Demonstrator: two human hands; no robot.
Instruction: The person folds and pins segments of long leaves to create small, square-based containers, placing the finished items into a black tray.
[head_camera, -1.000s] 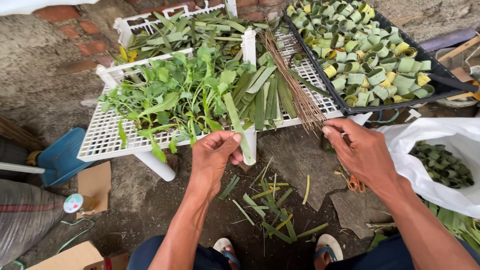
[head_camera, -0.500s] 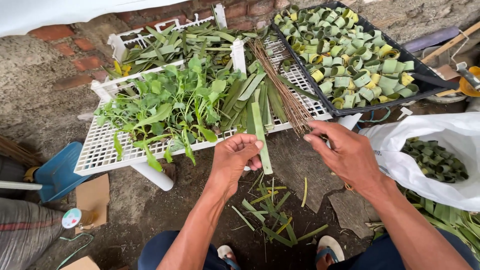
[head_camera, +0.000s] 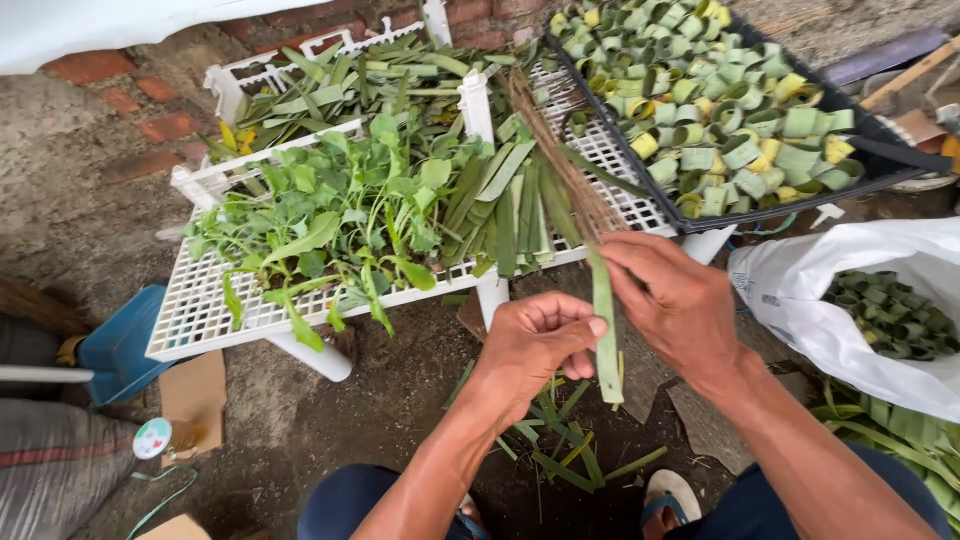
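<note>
A long green leaf strip (head_camera: 604, 325) hangs upright between both hands. My left hand (head_camera: 535, 345) pinches its lower part with thumb and fingers. My right hand (head_camera: 675, 305) grips its upper end, fingers curled over the top. Just beyond the hands stands a white plastic lattice rack (head_camera: 200, 320) holding leafy green sprigs (head_camera: 330, 225), a row of cut leaf strips (head_camera: 510, 210) and a bundle of thin brown sticks (head_camera: 570, 170).
A black tray (head_camera: 890, 165) of rolled green and yellow leaf rings sits at the back right. A white plastic bag (head_camera: 800, 310) of leaf rings lies at right. Leaf trimmings (head_camera: 560, 450) litter the dirt floor between my feet. A blue object (head_camera: 125, 345) and cardboard (head_camera: 195, 390) lie at left.
My left hand lifted a leaf strip off the rack and drew it toward me. My right hand moved in from the right and took hold of its top end.
</note>
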